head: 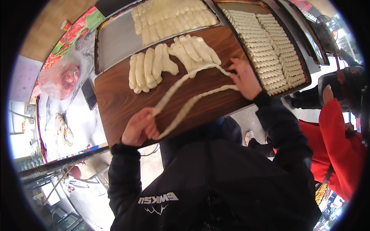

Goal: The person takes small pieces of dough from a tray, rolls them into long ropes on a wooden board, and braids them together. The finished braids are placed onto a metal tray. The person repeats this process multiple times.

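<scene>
Both my hands hold a long twisted rope of dough [185, 111] over a dark wooden board [115, 95]. My left hand [140, 127] grips it at the board's near left corner. At the right side, my right hand [245, 78] has the other end of the two strands between its fingers. The far strand arches up in the middle and passes across the near end of a group of dough strips [196, 52]. Left of that group lies a second row of dough strips [150, 69] on the board.
Behind the board a metal tray [115, 40] carries more dough strips [173, 17]. A tray of braided dough twists [268, 52] stands at the right. A phone [89, 93] and a plastic bag [59, 79] lie at the left. A person in a red sleeve [335, 144] stands at my right.
</scene>
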`<state>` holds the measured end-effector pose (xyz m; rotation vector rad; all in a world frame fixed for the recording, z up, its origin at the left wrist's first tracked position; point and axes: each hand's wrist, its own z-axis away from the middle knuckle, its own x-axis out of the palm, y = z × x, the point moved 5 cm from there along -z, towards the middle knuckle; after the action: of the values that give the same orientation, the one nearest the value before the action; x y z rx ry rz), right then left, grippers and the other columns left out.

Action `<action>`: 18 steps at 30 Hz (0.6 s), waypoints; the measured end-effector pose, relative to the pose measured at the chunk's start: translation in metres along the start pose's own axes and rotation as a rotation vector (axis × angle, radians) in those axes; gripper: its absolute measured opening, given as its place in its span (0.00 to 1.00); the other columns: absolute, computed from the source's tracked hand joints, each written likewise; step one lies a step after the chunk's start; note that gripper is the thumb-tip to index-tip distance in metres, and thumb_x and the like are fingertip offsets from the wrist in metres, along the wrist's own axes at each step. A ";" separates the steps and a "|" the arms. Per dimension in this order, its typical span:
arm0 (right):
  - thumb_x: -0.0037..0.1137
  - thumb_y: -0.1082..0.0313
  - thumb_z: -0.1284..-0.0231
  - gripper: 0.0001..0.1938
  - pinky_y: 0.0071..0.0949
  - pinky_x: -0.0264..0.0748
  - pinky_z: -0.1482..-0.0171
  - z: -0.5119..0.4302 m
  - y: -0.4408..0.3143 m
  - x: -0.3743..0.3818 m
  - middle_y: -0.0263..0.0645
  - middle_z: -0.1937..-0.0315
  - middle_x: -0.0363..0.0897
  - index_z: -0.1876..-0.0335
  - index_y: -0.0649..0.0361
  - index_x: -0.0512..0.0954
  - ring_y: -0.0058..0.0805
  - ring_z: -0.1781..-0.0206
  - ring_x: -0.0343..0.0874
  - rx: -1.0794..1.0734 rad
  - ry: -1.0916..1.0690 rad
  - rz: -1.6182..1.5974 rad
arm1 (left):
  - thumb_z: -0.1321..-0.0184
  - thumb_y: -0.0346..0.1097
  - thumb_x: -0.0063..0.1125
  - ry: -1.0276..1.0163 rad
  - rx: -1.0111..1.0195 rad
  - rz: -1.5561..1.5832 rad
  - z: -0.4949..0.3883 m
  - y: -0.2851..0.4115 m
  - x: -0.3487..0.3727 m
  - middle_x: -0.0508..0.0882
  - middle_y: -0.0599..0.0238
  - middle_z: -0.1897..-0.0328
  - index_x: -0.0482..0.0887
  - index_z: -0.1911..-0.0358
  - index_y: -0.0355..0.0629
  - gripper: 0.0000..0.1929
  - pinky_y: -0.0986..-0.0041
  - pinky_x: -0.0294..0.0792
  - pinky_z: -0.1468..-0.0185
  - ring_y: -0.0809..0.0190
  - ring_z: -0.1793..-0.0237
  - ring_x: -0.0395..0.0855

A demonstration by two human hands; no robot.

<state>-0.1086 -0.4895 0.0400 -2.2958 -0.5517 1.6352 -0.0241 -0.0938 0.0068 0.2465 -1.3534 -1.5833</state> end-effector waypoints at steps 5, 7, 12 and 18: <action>0.43 0.68 0.33 0.28 0.52 0.43 0.21 0.034 -0.005 0.019 0.42 0.23 0.59 0.25 0.51 0.65 0.47 0.20 0.54 0.072 -0.374 0.231 | 0.29 0.36 0.54 0.728 0.600 0.257 0.057 0.068 -0.132 0.80 0.64 0.65 0.78 0.57 0.38 0.08 0.74 0.72 0.54 0.68 0.63 0.77; 0.42 0.68 0.31 0.27 0.52 0.44 0.21 0.033 0.002 0.023 0.43 0.23 0.60 0.25 0.50 0.65 0.48 0.21 0.55 -0.008 -0.302 0.308 | 0.27 0.37 0.52 0.759 0.587 0.108 0.063 0.071 -0.170 0.81 0.66 0.61 0.79 0.58 0.38 0.09 0.76 0.69 0.54 0.69 0.60 0.77; 0.47 0.66 0.29 0.23 0.51 0.45 0.21 0.045 0.020 0.019 0.47 0.25 0.62 0.30 0.58 0.68 0.50 0.21 0.55 -0.017 -0.145 0.140 | 0.32 0.36 0.61 0.493 0.276 -1.138 0.059 0.035 -0.161 0.79 0.67 0.62 0.83 0.59 0.39 0.08 0.75 0.69 0.61 0.68 0.64 0.76; 0.56 0.70 0.34 0.05 0.42 0.71 0.37 0.045 0.011 0.011 0.44 0.43 0.79 0.57 0.62 0.76 0.46 0.38 0.76 -0.029 -0.189 -0.043 | 0.25 0.53 0.48 0.366 0.542 -0.327 0.078 0.045 -0.121 0.79 0.60 0.53 0.78 0.53 0.37 0.22 0.64 0.70 0.40 0.58 0.46 0.77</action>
<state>-0.1466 -0.4943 0.0112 -2.1455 -0.6654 1.8469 0.0042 0.0539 0.0207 1.0804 -1.4697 -1.3052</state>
